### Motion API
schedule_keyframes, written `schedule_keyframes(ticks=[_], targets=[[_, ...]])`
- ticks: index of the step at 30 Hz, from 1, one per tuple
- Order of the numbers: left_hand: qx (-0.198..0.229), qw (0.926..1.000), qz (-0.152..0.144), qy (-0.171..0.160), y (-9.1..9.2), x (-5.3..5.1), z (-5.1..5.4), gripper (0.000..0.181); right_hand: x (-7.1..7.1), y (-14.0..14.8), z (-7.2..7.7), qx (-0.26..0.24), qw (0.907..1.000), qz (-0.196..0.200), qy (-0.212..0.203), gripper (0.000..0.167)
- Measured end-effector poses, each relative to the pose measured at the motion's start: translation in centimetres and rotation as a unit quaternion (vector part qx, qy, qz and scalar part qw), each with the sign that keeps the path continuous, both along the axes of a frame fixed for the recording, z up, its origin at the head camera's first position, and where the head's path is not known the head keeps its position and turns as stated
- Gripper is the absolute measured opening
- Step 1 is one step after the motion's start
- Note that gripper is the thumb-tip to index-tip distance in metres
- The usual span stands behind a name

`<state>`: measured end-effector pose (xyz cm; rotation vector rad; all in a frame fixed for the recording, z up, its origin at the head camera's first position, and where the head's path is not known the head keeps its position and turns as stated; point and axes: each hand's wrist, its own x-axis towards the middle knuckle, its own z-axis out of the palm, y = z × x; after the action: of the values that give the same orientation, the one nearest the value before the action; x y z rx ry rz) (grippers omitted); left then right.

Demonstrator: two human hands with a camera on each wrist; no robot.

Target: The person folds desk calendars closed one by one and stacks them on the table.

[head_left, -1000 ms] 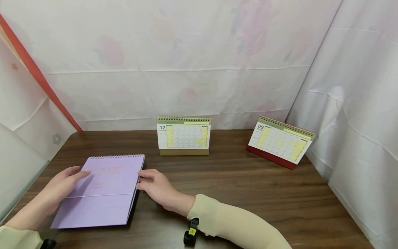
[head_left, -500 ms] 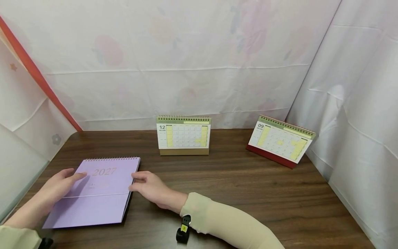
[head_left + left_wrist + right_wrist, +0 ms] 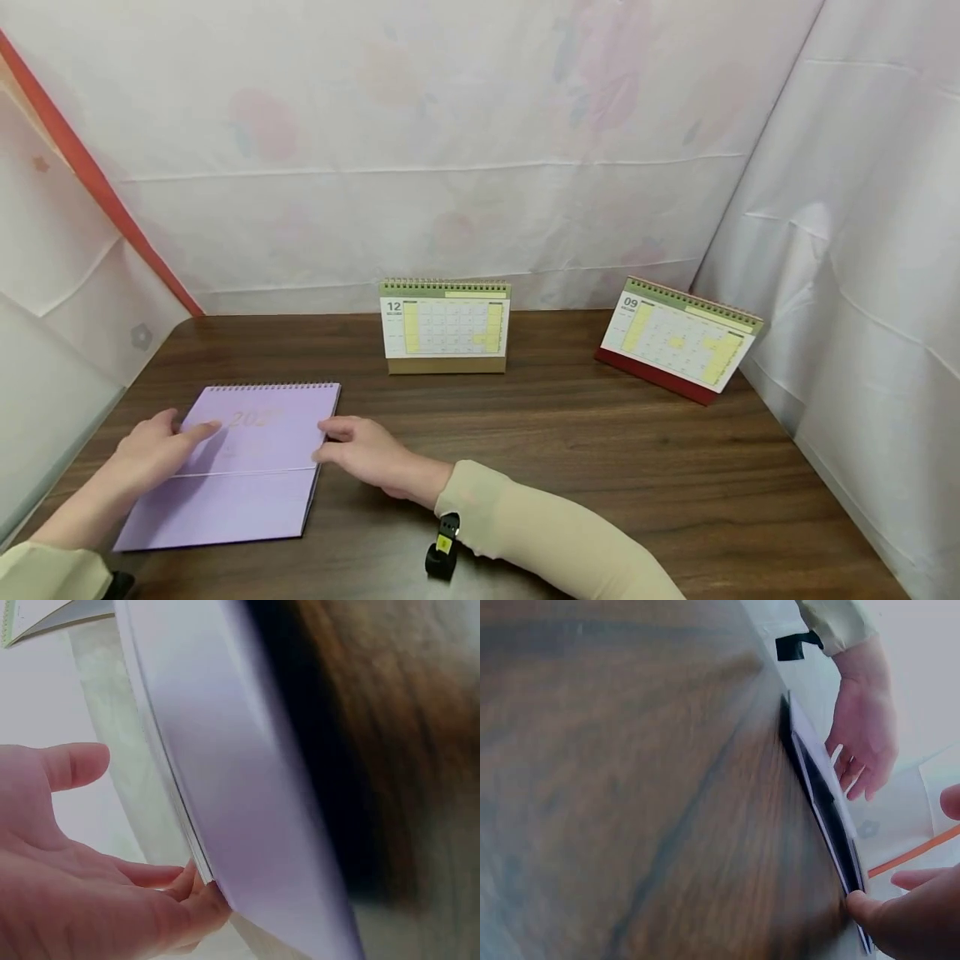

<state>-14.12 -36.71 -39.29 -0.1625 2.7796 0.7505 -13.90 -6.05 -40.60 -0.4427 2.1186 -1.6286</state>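
Note:
A purple spiral-bound calendar (image 3: 225, 508) marked with a gold year lies on the table at the left in the head view. A thin pale line crosses its front. Along its left edge is my left hand (image 3: 153, 450); the left wrist view has its fingers touching the edge and the thumb (image 3: 79, 765) apart from the calendar. My right hand (image 3: 367, 454) touches the right edge. In the right wrist view its thumb (image 3: 866, 904) meets that edge, where the layers stand slightly apart. The fingertips beyond the calendar are partly hidden.
A standing desk calendar showing 12 (image 3: 446, 329) is at the back middle of the wooden table (image 3: 540, 433). Another, showing 09 (image 3: 678, 342), stands angled at the back right on a red base. Pale curtains (image 3: 465, 125) enclose the back and sides.
The purple calendar has shifted a little left and toward me, with both hands moving along at its edges. Over the last half second it has barely moved. The standing calendars stay put.

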Motion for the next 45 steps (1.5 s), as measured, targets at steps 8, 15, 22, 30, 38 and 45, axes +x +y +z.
schedule_keyframes(ticks=[8, 15, 22, 30, 38, 45], targets=[[-0.051, 0.9955, -0.013, 0.078, 0.3, -0.3, -0.5, 0.089, -0.4, 0.4, 0.4, -0.015, 0.9999, -0.006, -0.001, 0.044], [0.006, 0.9847, -0.012, 0.174, 3.9, -0.7, 0.5, 0.075, -2.1, 2.1, 1.4, -0.051, 0.9987, 0.008, 0.004, 0.031], [0.097, 0.9742, -0.028, 0.202, 9.6, -2.2, 3.4, 0.064, -4.2, 5.2, 4.1, -0.073, 0.9963, -0.004, 0.045, 0.020], [0.220, 0.9524, -0.016, 0.210, 15.4, -5.7, 5.2, 0.058, -6.8, 10.9, 7.2, -0.017, 0.9707, -0.071, 0.229, 0.017], [0.319, 0.9316, 0.034, 0.171, 20.0, -8.1, 5.8, 0.065, -9.7, 17.1, 8.0, -0.111, 0.9336, -0.216, 0.264, 0.020], [0.331, 0.9282, 0.050, 0.161, 22.3, -9.4, 5.2, 0.077, -11.7, 20.6, 7.0, -0.112, 0.9233, -0.298, 0.215, 0.029]])
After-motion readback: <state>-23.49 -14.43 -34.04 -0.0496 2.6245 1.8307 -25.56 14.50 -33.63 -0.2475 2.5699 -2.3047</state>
